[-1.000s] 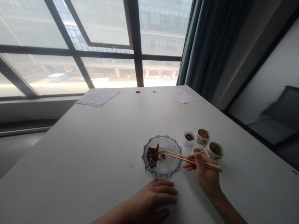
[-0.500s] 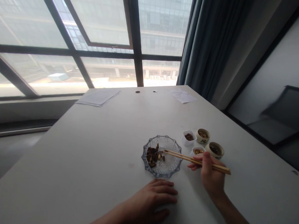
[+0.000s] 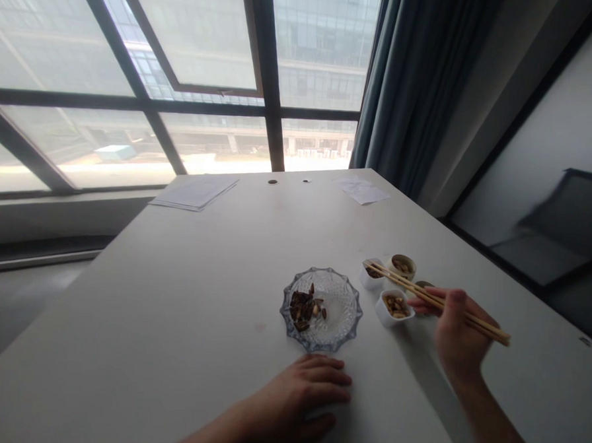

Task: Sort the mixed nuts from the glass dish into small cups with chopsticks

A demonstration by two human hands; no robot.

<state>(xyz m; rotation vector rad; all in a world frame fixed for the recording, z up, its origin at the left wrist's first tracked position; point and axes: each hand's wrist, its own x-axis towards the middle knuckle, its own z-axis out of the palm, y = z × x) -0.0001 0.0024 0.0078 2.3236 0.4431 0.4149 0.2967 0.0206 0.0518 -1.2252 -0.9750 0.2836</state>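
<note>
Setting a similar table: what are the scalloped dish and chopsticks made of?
The scalloped dish looks like clear pressed glass: glossy, with the table showing through its cut pattern. The chopsticks look like pale bamboo or wood, matte; which is unclear.

White bench. Far end: paper stack at left, loose sheet at right. Nearer, right of middle: cut-glass dish, two white square cups, two round ceramic cups, grouped close.

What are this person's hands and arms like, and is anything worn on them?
The left hand and right hand are both bare, with no gloves, and neither shows a ring, watch or bracelet. The left forearm and right forearm are bare too, right to the picture's edge, so no sleeve shows. No cables or markings appear.
</note>
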